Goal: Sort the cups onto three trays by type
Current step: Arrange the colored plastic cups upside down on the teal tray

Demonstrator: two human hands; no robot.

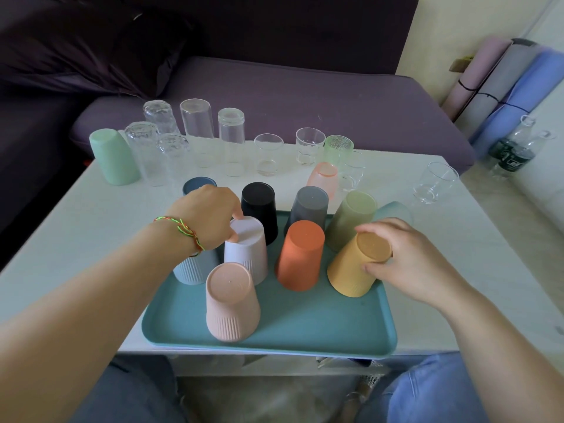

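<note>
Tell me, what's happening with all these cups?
A person is sorting cups. The left hand rests its fingers on top of an upturned white cup, and the right hand grips a tilted yellow cup, both on a teal tray holding other coloured cups upside down. Clear glasses stand on the white table behind.
</note>
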